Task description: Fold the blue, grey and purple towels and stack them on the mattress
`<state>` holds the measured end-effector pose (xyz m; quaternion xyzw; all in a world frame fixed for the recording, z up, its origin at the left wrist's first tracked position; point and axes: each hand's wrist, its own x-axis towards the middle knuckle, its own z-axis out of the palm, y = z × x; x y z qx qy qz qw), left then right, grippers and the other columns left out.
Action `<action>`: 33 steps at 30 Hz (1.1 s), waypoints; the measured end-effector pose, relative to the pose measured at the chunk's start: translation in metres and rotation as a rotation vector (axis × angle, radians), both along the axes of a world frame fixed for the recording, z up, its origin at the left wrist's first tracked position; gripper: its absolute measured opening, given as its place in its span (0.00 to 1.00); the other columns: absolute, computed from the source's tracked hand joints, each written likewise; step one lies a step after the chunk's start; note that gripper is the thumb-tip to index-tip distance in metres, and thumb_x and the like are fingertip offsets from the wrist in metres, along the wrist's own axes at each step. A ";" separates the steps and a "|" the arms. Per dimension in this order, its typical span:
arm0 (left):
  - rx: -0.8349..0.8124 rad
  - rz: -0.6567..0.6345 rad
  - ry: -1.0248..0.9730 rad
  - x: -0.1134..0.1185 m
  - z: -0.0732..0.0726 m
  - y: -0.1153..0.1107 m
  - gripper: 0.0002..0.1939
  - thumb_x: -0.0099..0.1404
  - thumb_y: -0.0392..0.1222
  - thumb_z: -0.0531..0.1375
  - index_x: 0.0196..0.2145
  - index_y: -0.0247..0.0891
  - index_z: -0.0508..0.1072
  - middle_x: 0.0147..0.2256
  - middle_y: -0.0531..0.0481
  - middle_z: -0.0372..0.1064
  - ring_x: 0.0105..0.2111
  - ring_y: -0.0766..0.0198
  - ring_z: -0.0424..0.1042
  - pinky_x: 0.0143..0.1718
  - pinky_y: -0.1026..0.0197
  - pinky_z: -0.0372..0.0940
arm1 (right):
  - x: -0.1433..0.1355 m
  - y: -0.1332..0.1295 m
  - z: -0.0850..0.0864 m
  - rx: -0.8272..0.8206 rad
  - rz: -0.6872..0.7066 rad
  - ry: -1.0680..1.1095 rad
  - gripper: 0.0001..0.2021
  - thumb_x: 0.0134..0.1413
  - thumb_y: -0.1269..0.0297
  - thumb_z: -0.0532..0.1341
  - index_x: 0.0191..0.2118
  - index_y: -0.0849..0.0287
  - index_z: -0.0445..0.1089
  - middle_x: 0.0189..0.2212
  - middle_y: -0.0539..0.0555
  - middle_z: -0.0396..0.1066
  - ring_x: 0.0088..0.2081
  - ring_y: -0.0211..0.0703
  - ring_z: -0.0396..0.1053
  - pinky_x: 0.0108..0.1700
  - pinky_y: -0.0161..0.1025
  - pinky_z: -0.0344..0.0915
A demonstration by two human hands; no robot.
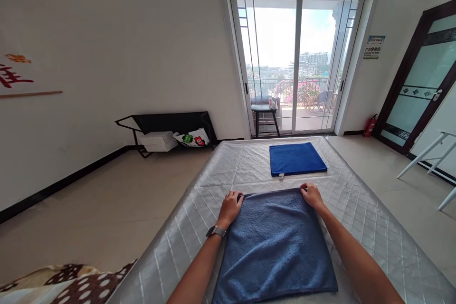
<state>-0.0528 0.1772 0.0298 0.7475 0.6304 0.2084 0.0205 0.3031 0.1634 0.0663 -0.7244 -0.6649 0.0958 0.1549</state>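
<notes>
A greyish-blue towel lies spread out on a silver quilted mattress, with a few soft wrinkles across it. My left hand pinches its far left corner; a watch with a metal band is on that wrist. At the far right corner, the fingers of my right hand are closed on the same towel. Beyond the far edge, apart from it, rests a brighter blue folded towel with a small white tag on its near side.
Brown polka-dot fabric lies at the lower left. A low black rack holding white boxes stands by the wall. Past the mattress are a stool and sliding glass doors. White furniture legs and a fire extinguisher are to the right.
</notes>
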 end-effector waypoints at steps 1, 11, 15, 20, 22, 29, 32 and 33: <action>0.003 0.009 -0.005 0.001 0.000 0.000 0.13 0.70 0.42 0.53 0.43 0.37 0.75 0.44 0.43 0.75 0.48 0.55 0.73 0.53 0.53 0.66 | 0.000 0.002 -0.002 0.001 -0.009 0.004 0.17 0.64 0.65 0.51 0.50 0.56 0.75 0.46 0.55 0.76 0.49 0.43 0.71 0.48 0.35 0.63; 0.050 0.061 0.010 0.012 0.012 -0.010 0.14 0.71 0.35 0.50 0.45 0.37 0.75 0.44 0.42 0.75 0.47 0.54 0.73 0.52 0.52 0.66 | -0.012 -0.012 0.006 0.106 -0.081 -0.051 0.22 0.60 0.74 0.49 0.52 0.55 0.73 0.53 0.59 0.71 0.54 0.49 0.67 0.53 0.40 0.61; 0.090 0.001 0.056 0.034 0.026 -0.018 0.18 0.70 0.33 0.48 0.48 0.34 0.75 0.50 0.35 0.73 0.53 0.47 0.70 0.55 0.45 0.64 | -0.018 -0.025 0.002 0.164 0.111 -0.061 0.21 0.63 0.71 0.49 0.54 0.53 0.72 0.58 0.55 0.69 0.59 0.46 0.64 0.60 0.39 0.57; 0.109 -0.325 0.088 0.121 0.030 -0.038 0.17 0.71 0.37 0.50 0.52 0.42 0.74 0.53 0.45 0.73 0.54 0.57 0.70 0.59 0.55 0.61 | -0.020 -0.031 -0.018 0.083 0.229 -0.158 0.24 0.67 0.63 0.47 0.65 0.57 0.62 0.65 0.57 0.61 0.67 0.46 0.55 0.67 0.44 0.50; 0.120 -0.507 0.088 0.159 0.023 -0.048 0.18 0.72 0.41 0.50 0.55 0.43 0.72 0.56 0.46 0.71 0.58 0.57 0.67 0.62 0.53 0.58 | -0.019 -0.030 -0.023 0.066 0.240 -0.211 0.26 0.66 0.64 0.48 0.67 0.61 0.58 0.66 0.59 0.59 0.68 0.47 0.52 0.68 0.45 0.48; 0.039 -0.366 0.114 0.166 -0.007 -0.049 0.26 0.74 0.52 0.46 0.64 0.43 0.63 0.65 0.44 0.60 0.66 0.50 0.55 0.66 0.43 0.53 | -0.020 -0.029 -0.026 0.055 0.214 -0.231 0.28 0.66 0.66 0.44 0.69 0.67 0.53 0.67 0.63 0.56 0.70 0.46 0.48 0.68 0.48 0.48; 0.014 -0.209 0.129 0.111 -0.014 -0.037 0.28 0.73 0.54 0.47 0.65 0.42 0.63 0.66 0.41 0.58 0.66 0.47 0.54 0.66 0.41 0.51 | -0.023 -0.029 -0.026 0.056 0.179 -0.214 0.27 0.67 0.65 0.43 0.69 0.65 0.53 0.67 0.62 0.56 0.70 0.45 0.48 0.68 0.48 0.47; 0.001 -0.154 0.131 0.091 -0.016 -0.033 0.28 0.73 0.54 0.46 0.65 0.40 0.62 0.65 0.40 0.58 0.66 0.46 0.55 0.66 0.40 0.51 | -0.024 -0.029 -0.025 0.051 0.175 -0.211 0.27 0.67 0.65 0.43 0.69 0.64 0.54 0.67 0.62 0.56 0.70 0.45 0.48 0.68 0.48 0.47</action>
